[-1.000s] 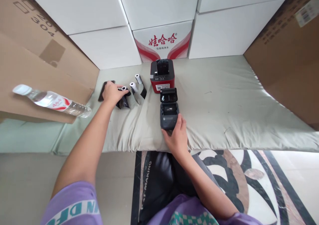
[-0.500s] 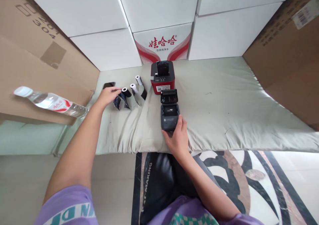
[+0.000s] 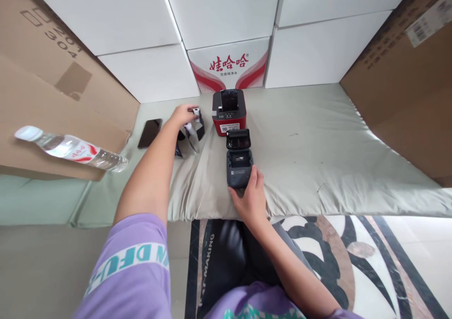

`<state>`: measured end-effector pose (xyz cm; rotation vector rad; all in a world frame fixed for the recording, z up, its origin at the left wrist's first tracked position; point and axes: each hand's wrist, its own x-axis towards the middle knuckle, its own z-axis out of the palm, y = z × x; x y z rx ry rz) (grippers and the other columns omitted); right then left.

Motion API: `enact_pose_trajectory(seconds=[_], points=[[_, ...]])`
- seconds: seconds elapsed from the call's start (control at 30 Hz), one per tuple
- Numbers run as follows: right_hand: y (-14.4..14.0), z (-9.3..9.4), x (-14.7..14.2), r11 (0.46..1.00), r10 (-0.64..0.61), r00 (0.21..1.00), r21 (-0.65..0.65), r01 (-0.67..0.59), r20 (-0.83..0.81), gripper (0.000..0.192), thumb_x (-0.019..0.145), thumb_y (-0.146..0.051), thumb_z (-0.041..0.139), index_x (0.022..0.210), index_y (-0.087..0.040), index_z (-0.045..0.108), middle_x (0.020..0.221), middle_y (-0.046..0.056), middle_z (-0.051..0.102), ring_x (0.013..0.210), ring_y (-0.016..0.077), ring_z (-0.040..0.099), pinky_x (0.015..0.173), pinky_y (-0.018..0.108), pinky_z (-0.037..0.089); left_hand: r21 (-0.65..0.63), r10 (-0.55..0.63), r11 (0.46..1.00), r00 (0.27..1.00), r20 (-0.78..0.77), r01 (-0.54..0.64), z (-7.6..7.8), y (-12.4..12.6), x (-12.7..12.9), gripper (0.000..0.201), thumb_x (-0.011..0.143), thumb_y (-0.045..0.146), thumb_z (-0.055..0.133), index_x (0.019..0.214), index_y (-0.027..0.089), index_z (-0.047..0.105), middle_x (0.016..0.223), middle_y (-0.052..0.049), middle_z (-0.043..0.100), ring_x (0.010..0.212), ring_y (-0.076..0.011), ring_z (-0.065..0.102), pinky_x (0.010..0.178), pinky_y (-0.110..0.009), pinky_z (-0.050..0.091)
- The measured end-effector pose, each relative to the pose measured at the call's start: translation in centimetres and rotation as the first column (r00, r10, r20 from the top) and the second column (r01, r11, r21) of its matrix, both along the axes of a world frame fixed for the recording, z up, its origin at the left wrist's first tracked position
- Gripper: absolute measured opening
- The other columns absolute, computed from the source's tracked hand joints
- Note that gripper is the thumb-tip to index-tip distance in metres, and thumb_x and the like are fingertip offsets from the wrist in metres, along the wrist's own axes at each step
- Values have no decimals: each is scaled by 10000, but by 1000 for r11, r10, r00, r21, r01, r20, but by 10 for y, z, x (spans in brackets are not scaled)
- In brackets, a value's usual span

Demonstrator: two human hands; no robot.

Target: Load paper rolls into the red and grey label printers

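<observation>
My right hand grips the front end of a small dark label printer, thumb on one side and fingers on the other. The printer's lid is flipped up and back, exposing the paper bay. Farther off on the left, my left hand closes finger and thumb on the rearmost white paper roll, whose black strip hangs beside it. Just in front stands another white roll with a loose tail. A roll with black film is mostly hidden behind my left forearm.
A red and black receipt printer stands behind the small printer. Left of the rolls lie a phone and a water bottle. White boxes line the back; brown cartons flank the cloth-covered surface.
My left hand has moved right, from beside the black-film roll to the rearmost white roll, uncovering the phone. My right hand stays on the label printer.
</observation>
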<state>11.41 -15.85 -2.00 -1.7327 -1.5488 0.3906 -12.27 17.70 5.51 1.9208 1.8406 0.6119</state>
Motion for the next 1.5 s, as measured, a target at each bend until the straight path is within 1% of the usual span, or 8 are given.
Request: enact_pose_trajectory(seconds=[0.1, 0.23, 0.4, 0.6, 0.73, 0.9, 1.27, 1.5], points=[[0, -1, 0, 1000, -1, 1000, 5, 1, -2, 995, 864, -325, 747, 1639, -113, 160, 1543, 315, 409, 1423, 455, 506, 1095, 628, 518, 8, 16, 1000, 994, 105, -17, -6, 3, 6, 478, 689, 159, 789, 1167, 138, 785, 990, -90, 770, 944, -225, 704, 929, -329, 523], [-1, 1, 1, 1000, 4, 1000, -14, -4, 1, 979, 875, -332, 737, 1638, -107, 166, 1550, 319, 404, 1429, 464, 499, 1084, 632, 523, 223, -61, 975, 948, 314, -12, 5, -13, 9, 386, 767, 238, 786, 1143, 153, 759, 1002, -70, 740, 918, -191, 678, 921, -333, 542], [-1, 3, 1, 999, 14, 1000, -36, -14, -2, 958, 886, -333, 727, 1631, -84, 180, 1551, 329, 404, 1435, 471, 493, 1085, 626, 524, 330, -196, 939, 635, 748, -99, 34, -71, 22, 471, 914, 455, 730, 1316, 257, 586, 977, -5, 692, 879, -146, 657, 847, -340, 593], [0, 2, 0, 999, 10, 1000, -33, -10, -9, 965, 874, -334, 738, 1624, -73, 190, 1546, 331, 411, 1435, 459, 495, 1097, 614, 521, 122, -287, 924, 448, 846, 363, 32, -168, 66, 542, 825, 654, 759, 1128, 210, 692, 994, -77, 735, 879, -206, 716, 744, -327, 598], [-1, 1, 2, 1000, 25, 1000, -4, -25, -5, 942, 880, -294, 695, 1629, -85, 165, 1534, 324, 418, 1438, 454, 490, 1080, 625, 529, -21, -355, 848, 596, 720, 530, 16, -190, 95, 533, 891, 652, 677, 1111, 171, 736, 1090, -127, 773, 950, -251, 730, 809, -365, 593], [-5, 4, 7, 995, 98, 995, -32, -97, 22, 1015, 815, -125, 630, 1653, -106, 58, 1581, 318, 353, 1472, 455, 449, 1067, 610, 544, 49, -570, 809, 763, 305, 585, 8, -189, 107, 405, 931, 503, 685, 1210, 211, 720, 1271, -92, 743, 1191, -262, 687, 1059, -405, 526], [1, -5, 1, 999, 22, 999, 37, -22, -23, 951, 864, -316, 696, 1630, -137, 162, 1506, 283, 451, 1362, 442, 559, 1011, 592, 581, 107, -602, 778, 784, -155, 619, -7, -193, 123, 107, 908, 269, 729, 999, 224, 763, 1072, -67, 750, 1016, -274, 670, 943, -451, 451], [-6, 0, 8, 996, 88, 992, -9, -89, -95, 1036, 749, -207, 695, 1632, -92, 165, 1568, 307, 369, 1419, 452, 505, 1079, 613, 536, 152, -594, 761, 772, -224, 630, -6, -193, 113, 320, 1015, 424, 560, 1001, 264, 836, 996, -96, 635, 972, -273, 561, 863, -418, 457]])
